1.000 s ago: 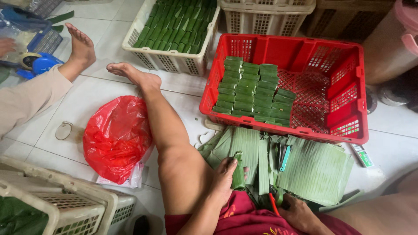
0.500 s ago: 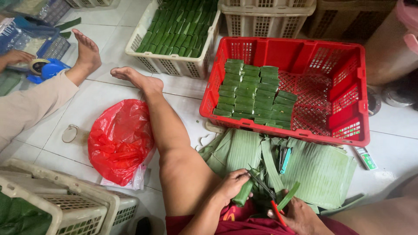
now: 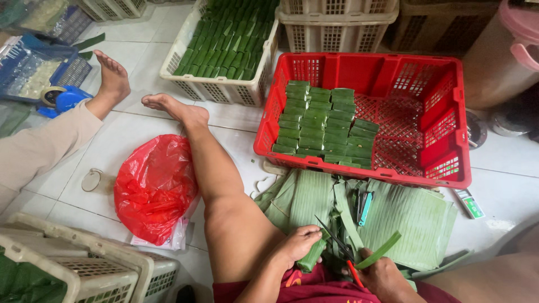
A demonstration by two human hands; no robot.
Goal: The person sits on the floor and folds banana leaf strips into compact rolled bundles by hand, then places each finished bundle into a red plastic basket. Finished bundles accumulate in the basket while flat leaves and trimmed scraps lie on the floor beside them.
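Down near the lap, left hand (image 3: 299, 244) grips a leaf-wrapped parcel (image 3: 312, 259); right hand (image 3: 382, 275) clasps scissors (image 3: 338, 247) on the leaf strip (image 3: 379, 257). Best snip close, parcel steady.

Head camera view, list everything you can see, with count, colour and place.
red crate: one, red, upper right, part filled
leaf parcels: many, green, stacked in rows in the red crate
white basket: one, off-white, top centre, full of green parcels
banana leaves: several sheets, green, floor below the red crate
red plastic bag: one, red, floor at left
empty baskets: two, off-white, bottom left
blue tray: one, blue, far left
another person's leg: one, beige trouser, bare foot, left
scissors: one, dark blades, red handle, in the right hand
left hand: holds a green parcel
right hand: holds the scissors at a leaf strip
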